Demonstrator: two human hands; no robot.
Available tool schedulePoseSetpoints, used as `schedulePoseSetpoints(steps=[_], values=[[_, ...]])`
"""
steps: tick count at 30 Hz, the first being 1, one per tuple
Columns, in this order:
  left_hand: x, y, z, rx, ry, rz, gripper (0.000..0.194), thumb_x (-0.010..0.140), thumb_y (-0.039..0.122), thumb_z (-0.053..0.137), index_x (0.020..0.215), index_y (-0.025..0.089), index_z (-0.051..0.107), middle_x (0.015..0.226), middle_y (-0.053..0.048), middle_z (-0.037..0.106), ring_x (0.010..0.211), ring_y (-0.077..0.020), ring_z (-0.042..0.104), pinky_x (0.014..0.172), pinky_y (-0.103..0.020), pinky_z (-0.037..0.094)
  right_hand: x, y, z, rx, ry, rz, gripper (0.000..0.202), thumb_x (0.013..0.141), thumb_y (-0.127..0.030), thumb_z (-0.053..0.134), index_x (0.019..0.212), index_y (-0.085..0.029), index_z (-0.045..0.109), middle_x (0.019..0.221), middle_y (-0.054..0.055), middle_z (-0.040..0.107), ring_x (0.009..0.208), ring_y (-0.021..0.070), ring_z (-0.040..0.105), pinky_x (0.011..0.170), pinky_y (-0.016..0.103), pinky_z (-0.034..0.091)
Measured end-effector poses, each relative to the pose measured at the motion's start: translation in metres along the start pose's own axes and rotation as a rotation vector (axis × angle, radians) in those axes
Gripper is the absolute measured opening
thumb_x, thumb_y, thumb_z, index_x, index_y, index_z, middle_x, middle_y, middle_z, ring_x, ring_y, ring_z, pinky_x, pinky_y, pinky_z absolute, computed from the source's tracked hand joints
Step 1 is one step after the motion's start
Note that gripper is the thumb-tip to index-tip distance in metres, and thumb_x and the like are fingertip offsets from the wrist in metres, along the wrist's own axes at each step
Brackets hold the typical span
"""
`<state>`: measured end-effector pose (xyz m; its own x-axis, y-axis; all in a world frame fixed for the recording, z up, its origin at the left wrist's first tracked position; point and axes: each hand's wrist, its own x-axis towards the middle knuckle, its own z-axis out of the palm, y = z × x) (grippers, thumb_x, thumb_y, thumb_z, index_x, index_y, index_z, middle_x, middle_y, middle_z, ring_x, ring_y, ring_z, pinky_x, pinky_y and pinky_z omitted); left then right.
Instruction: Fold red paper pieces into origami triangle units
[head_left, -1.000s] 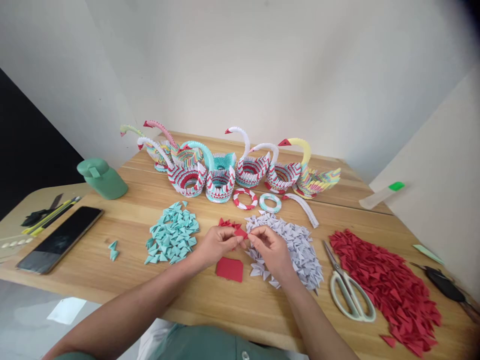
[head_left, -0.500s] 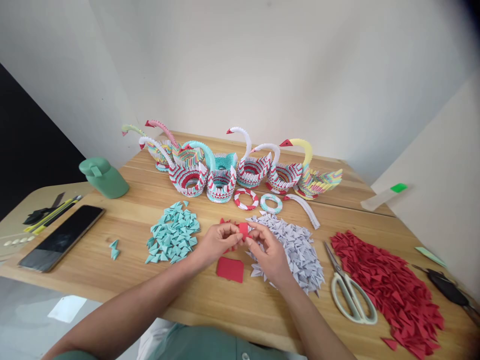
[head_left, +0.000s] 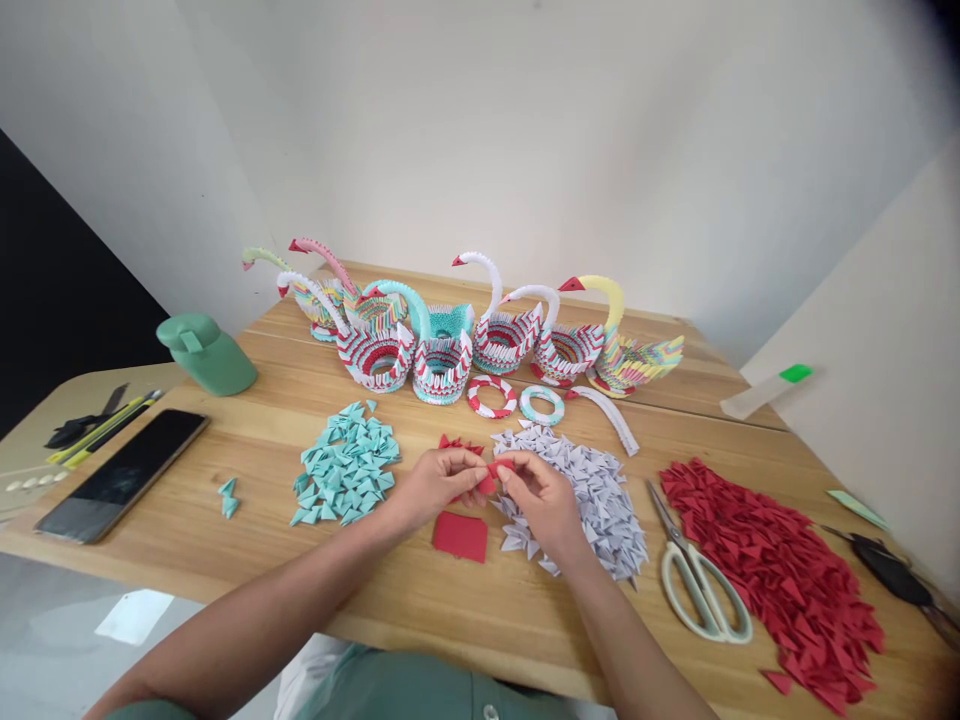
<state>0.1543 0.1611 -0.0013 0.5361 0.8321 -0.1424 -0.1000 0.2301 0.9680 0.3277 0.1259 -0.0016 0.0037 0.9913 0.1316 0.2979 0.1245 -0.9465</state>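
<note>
Between my two hands is a small folded piece of red paper [head_left: 487, 484]. My left hand [head_left: 444, 484] pinches its left side, and my right hand [head_left: 541, 497] grips the upper right part with thumb and fingers. Just below them a stack of red paper rectangles [head_left: 460, 537] lies on the wooden table [head_left: 420, 610]. A few small red folded pieces [head_left: 455, 442] show behind my left hand. The pile of pale lilac folded pieces [head_left: 600, 500] is beside and partly beneath my right hand. Turquoise folded pieces [head_left: 347, 468] are heaped to the left.
Several folded-paper swans [head_left: 508, 335] stand at the back, with two paper rings [head_left: 492, 397] and a curved white neck [head_left: 609, 415] before them. Scissors [head_left: 697, 575] and a large red pile [head_left: 780, 580] lie right. A phone [head_left: 124, 475] and green bottle [head_left: 210, 355] are left.
The red paper between my fingers has changed from an upright strip to a tilted, folded shape. My right fingers have shifted and closed in over it.
</note>
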Motion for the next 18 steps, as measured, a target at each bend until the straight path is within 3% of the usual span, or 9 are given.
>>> schedulePoseSetpoints(steps=[6, 14, 18], values=[[-0.0007, 0.0025, -0.0013, 0.050, 0.048, 0.015, 0.041, 0.071, 0.052, 0.067, 0.073, 0.011, 0.066, 0.061, -0.003, 0.064, 0.052, -0.0103, 0.055, 0.055, -0.023, 0.045, 0.0002, 0.0010, 0.0011, 0.033, 0.038, -0.004, 0.018, 0.083, -0.033, 0.062, 0.095, -0.020, 0.064, 0.081, 0.002, 0.067, 0.071, 0.0166, 0.061, 0.066, 0.026, 0.047], [-0.0006, -0.0001, -0.0008, 0.096, 0.084, 0.042, 0.034, 0.072, 0.045, 0.068, 0.070, 0.011, 0.065, 0.056, 0.000, 0.060, 0.050, -0.0087, 0.053, 0.052, -0.020, 0.042, 0.0002, -0.0003, 0.0015, -0.013, 0.049, -0.016, 0.017, 0.082, -0.032, 0.063, 0.093, -0.019, 0.066, 0.080, 0.003, 0.069, 0.070, 0.0179, 0.064, 0.064, 0.027, 0.050], [-0.0009, 0.0020, -0.0011, 0.038, 0.095, 0.024, 0.032, 0.069, 0.043, 0.071, 0.068, 0.012, 0.064, 0.052, 0.000, 0.061, 0.047, -0.0087, 0.053, 0.050, -0.020, 0.042, -0.0010, -0.0018, -0.0004, -0.150, 0.063, -0.184, 0.010, 0.086, -0.025, 0.058, 0.087, -0.021, 0.067, 0.081, 0.003, 0.069, 0.071, 0.0178, 0.064, 0.067, 0.029, 0.050]])
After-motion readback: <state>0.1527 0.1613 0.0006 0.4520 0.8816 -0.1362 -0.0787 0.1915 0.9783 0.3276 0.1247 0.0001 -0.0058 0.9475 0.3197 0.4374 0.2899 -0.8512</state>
